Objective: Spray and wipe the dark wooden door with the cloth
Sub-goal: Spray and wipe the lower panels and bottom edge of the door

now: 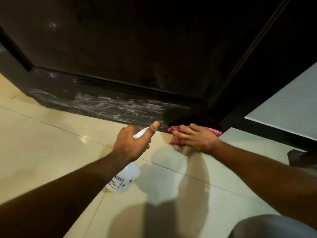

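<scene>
Left hand (132,143) gripped the spray bottle (124,177) mid-frame while the right hand (195,137), fingers flat, pressed the red cloth (176,134) against the door (137,48) bottom.

The door (137,40) is dark wood, smooth with a dull sheen, smeared chalky white along its foot. Against that foot, the cloth (176,140) is woven red-and-white check. Before the door, the bottle (126,177) is translucent white plastic and the tiles (42,143) are glossy cream.
</scene>
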